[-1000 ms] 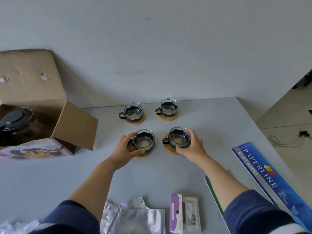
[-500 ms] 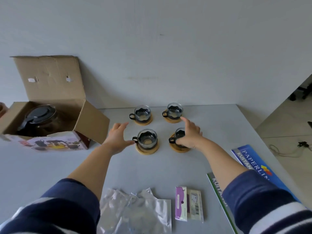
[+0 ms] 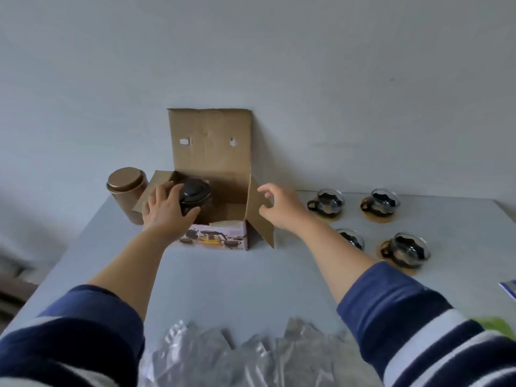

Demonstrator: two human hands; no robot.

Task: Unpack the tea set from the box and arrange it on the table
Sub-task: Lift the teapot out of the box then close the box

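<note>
An open cardboard box [image 3: 220,160] stands at the back of the grey table [image 3: 237,283], its lid flap up against the wall. Inside it sits a glass teapot [image 3: 196,192] with a black lid. My left hand [image 3: 164,210] reaches into the box and wraps around the teapot's left side. My right hand [image 3: 279,208] hovers by the box's right side flap, fingers spread, holding nothing. Several glass cups on round wooden coasters stand to the right: the far pair [image 3: 326,205] [image 3: 382,203] and the near pair [image 3: 353,238] [image 3: 407,250], one partly behind my right forearm.
A copper-coloured tin canister [image 3: 125,191] stands left of the box near the table's left edge. Crumpled silver foil bags [image 3: 237,356] lie at the near edge. A blue booklet corner [image 3: 509,289] and something green [image 3: 497,326] show at the right.
Both hands have left the near cups and swung left to the box. The left hand now grips the teapot; the view has turned left with them.
</note>
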